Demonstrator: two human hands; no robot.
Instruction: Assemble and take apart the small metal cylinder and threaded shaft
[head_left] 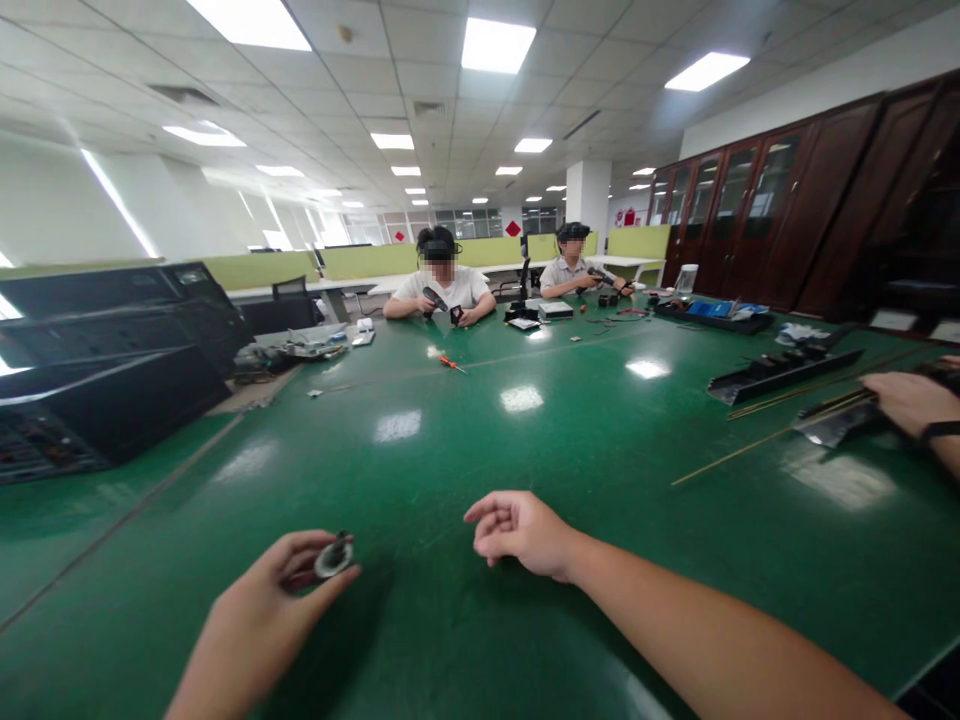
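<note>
My left hand (pixel 274 595) holds a small round part (pixel 334 557) between thumb and fingertips, above the green tabletop (pixel 420 470). The part has a pale ring-shaped rim and a dark piece sticking up from its middle; its exact kind cannot be made out. To its right, my right hand (pixel 521 535) hovers over the table with the fingers loosely bent and the thumb apart from the index finger. Nothing shows in that hand. A gap of bare green surface lies between the two hands.
An orange-handled screwdriver (pixel 450 363) lies farther out. Black casings (pixel 112 410) stand at left. On the right, another person's hand (pixel 911 400) touches a metal strip near thin brass-coloured rods (pixel 731 457). Two people (pixel 439 285) sit across the table holding tools.
</note>
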